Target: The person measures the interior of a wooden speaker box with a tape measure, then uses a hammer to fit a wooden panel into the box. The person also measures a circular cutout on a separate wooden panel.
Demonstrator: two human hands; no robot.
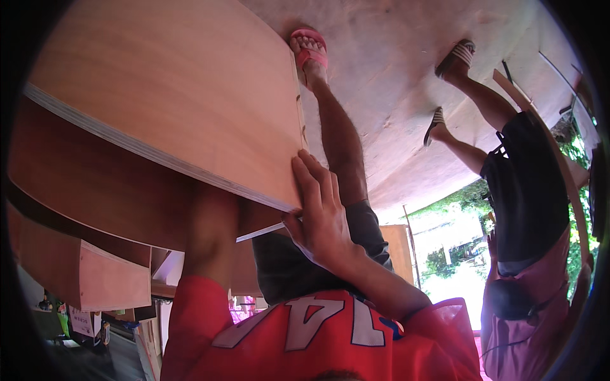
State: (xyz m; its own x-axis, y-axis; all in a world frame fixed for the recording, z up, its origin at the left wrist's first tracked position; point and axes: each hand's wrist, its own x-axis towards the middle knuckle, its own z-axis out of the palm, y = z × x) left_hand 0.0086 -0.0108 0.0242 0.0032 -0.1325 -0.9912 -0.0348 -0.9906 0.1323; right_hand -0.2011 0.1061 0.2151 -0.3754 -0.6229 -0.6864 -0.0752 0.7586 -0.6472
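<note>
A large pale plywood panel [184, 82] with a layered edge fills the upper left. My right hand [324, 219] is closed at its near right corner, with the fingers along the side edge and the thumb by the lower edge. Small notches or marks show along that side edge, just beyond my fingertips. My left forearm [213, 222] goes up behind the panel, into the dark gap between it and a second, brownish wooden board [95, 197]. The panel hides my left hand, so its fingers and anything they hold cannot be seen.
My leg [340, 127], with a pink sandal [309, 41], stands on the smooth floor [394, 82] right of the panel. Another person [527, 190] in dark shorts and striped slides stands at right, beside a long wooden strip [569, 171]. A wooden box-like piece [114, 276] lies lower left.
</note>
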